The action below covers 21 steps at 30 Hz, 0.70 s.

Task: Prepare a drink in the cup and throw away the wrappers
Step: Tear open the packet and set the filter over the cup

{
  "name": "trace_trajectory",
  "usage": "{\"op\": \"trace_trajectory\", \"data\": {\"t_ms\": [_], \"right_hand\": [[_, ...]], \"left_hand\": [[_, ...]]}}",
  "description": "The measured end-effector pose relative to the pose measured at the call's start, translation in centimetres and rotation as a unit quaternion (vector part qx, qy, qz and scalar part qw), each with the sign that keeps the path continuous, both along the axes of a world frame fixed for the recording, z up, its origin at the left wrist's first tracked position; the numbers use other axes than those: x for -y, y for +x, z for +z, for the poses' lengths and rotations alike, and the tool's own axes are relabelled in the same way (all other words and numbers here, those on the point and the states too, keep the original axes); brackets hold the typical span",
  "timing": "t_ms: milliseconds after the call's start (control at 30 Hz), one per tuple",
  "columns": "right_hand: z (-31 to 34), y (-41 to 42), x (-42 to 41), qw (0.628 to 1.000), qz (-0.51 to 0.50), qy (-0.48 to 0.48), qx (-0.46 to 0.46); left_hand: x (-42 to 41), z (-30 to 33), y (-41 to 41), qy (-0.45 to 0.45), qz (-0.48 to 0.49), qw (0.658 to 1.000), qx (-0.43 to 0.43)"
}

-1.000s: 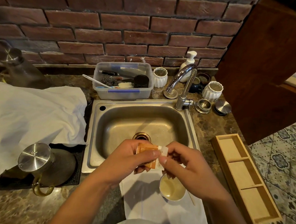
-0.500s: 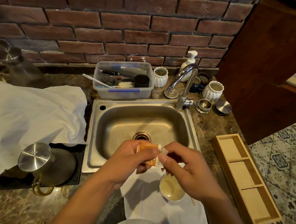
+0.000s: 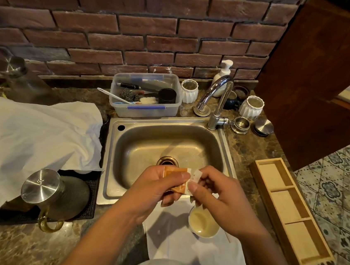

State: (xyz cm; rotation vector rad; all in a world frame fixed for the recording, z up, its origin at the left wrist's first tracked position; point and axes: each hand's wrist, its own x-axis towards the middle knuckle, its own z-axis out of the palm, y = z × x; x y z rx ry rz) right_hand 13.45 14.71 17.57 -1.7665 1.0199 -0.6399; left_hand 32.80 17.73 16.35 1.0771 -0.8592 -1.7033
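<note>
Head view, low centre: the cup (image 3: 203, 222) waits on white paper (image 3: 179, 247) while, just above, left hand (image 3: 155, 191) and right hand (image 3: 220, 198) pinch the orange sachet (image 3: 176, 172), its white corner now torn further, likely nearly open.

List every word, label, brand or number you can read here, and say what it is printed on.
None can be read.
Orange packet, pinched by the left hand and right hand: faint marks on its white torn end, too small to read.
Kettle lid: a small embossed mark, unreadable.
Soap bottle: nothing legible shows.
Sink front rim: faint stamp, blurred.
</note>
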Motion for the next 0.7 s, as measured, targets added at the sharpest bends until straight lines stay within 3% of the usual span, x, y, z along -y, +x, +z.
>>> {"op": "trace_trajectory", "data": {"t_ms": [200,400,700], "right_hand": [[0.53,0.11,0.10,0.998,0.010,0.042,0.052],[0.74,0.26,0.12,0.997,0.006,0.041,0.072],[0.86,-0.50,0.79,0.995,0.062,0.058,0.045]], "left_hand": [[-0.45,-0.09,0.47,0.000,-0.007,1.000,-0.022],[-0.53,-0.11,0.53,-0.002,-0.005,1.000,0.021],[-0.24,0.03,0.42,0.006,-0.014,0.999,0.047]]}}
